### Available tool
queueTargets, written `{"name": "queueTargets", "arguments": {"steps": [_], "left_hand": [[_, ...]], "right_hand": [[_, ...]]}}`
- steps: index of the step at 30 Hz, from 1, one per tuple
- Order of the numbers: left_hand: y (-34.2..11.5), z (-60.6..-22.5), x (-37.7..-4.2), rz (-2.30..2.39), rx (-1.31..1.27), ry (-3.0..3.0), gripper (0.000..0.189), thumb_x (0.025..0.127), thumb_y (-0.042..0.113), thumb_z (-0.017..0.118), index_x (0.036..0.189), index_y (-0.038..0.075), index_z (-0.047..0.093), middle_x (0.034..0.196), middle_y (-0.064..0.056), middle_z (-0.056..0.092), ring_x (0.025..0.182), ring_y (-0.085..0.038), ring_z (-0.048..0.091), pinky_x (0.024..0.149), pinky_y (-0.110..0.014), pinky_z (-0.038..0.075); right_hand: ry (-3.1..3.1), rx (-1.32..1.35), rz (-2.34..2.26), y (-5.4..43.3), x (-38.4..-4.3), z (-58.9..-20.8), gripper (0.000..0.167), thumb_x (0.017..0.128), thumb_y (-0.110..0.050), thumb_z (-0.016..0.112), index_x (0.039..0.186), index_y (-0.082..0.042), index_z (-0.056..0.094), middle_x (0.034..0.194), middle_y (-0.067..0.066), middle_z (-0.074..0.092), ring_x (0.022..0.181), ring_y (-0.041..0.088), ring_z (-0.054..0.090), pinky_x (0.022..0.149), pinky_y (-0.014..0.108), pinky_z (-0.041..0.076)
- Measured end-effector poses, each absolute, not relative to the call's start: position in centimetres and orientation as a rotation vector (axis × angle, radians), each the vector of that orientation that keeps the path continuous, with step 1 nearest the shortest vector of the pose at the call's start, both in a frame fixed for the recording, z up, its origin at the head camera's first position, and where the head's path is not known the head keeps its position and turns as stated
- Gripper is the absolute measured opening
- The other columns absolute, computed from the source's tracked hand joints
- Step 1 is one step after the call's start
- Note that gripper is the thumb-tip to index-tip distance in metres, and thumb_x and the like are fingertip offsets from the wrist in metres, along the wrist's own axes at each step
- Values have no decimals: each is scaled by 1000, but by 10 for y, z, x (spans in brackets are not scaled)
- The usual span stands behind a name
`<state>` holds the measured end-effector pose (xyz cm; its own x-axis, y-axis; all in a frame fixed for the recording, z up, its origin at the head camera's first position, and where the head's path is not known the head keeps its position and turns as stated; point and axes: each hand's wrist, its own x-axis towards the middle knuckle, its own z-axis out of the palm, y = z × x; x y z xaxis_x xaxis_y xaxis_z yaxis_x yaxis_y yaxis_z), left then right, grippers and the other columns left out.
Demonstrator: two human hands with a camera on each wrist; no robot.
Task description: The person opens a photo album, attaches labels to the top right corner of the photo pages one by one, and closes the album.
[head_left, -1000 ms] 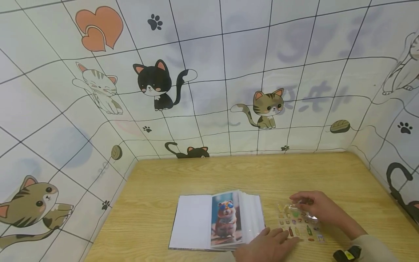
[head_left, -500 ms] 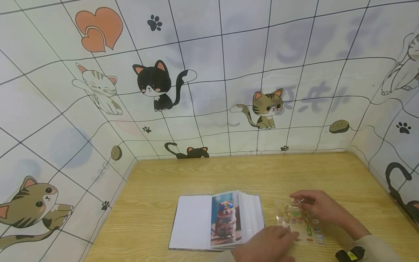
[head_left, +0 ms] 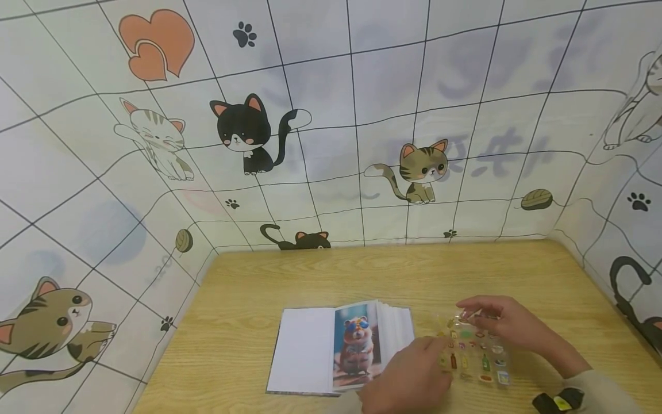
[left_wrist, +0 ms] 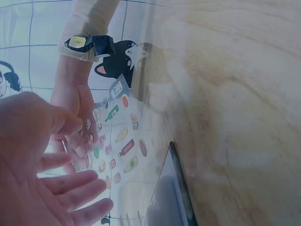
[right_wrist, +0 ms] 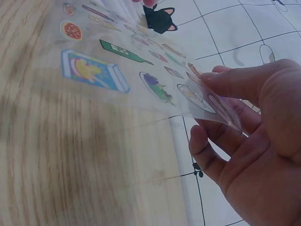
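Thin sticker sheet (head_left: 470,368) pinched at one edge, prone to bending

The clear sheet, printed with bottles and food, is at the lower right of the head view, seemingly raised off the counter (head_left: 248,293) where it is held. The right hand (head_left: 512,326), at its upper right there, pinches it with thumb above and fingers (right_wrist: 230,84) beneath. The left hand (head_left: 411,376), at bottom centre-right, has its fingers (left_wrist: 84,193) spread and loosely extended, gripping nothing; whether they touch the sheet is unclear. Just beyond, at bottom centre, the photo album (head_left: 305,351) lies open. Film this flimsy could crease or slip from so narrow a pinch, and the left hand, partly over the album, could ruffle its pages.
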<state>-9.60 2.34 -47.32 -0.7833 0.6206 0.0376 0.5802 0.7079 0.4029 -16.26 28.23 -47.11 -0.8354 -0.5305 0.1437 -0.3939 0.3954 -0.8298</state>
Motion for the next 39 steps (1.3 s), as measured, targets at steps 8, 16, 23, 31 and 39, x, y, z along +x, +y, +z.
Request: {"name": "queueTargets", "arguments": {"steps": [8,16,23,31,39], "left_hand": [[10,-469,-105,859,1011,2832,54,92,26,64,143,17,46,134,2,59,121,-8,55,95,-21,48],[5,-474,-111,1228,978,2897,41,90,13,62,131,9,55,113,-5,67,103,-10,63,83,-16,49],[6,-479,-117,1546,960,2926,36,87,4,66,121,5,56,104,-6,65,95,-13,66,77,-14,51],[3,-475,-121,1663,764,2709,37,92,8,63,127,9,52,114,-7,64,102,-16,66,81,-18,53],[2,-469,-123,1837,683,2496,36,96,8,61,130,10,48,116,-12,67,102,-9,67,84,-17,53]], "right_hand": [[2494,-851,-1456,282,-161,-461,28,98,-6,58,125,0,62,112,2,71,85,9,69,65,31,58],[2391,-969,-1557,282,-165,-457,33,97,5,55,128,-3,61,110,3,71,74,16,67,63,31,57],[2376,-915,-1585,278,-162,-452,32,97,3,56,127,-4,62,109,1,71,73,16,67,65,31,57],[2316,-919,-1626,271,-159,-450,31,96,3,56,127,0,62,109,2,71,76,18,68,66,32,58],[2251,-970,-1669,262,-156,-452,32,96,5,56,127,1,61,116,-2,71,76,17,67,66,33,58]]}}
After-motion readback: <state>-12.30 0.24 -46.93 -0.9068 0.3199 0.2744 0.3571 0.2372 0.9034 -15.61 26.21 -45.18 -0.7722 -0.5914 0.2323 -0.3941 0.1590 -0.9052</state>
